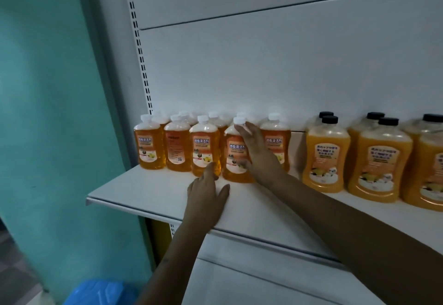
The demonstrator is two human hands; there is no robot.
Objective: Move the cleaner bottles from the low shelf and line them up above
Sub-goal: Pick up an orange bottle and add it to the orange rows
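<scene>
Several small orange cleaner bottles with white caps stand in rows at the left end of the white shelf. One front bottle stands slightly forward of the others. My right hand lies with straight fingers against its right side, fingertips up near its cap. My left hand rests flat on the shelf board, its fingertips touching the base of the neighbouring bottle. Neither hand grips anything.
Larger orange bottles with black caps stand to the right on the same shelf. A slotted white upright and a teal wall bound the left side. A blue plastic object lies on the floor at the lower left.
</scene>
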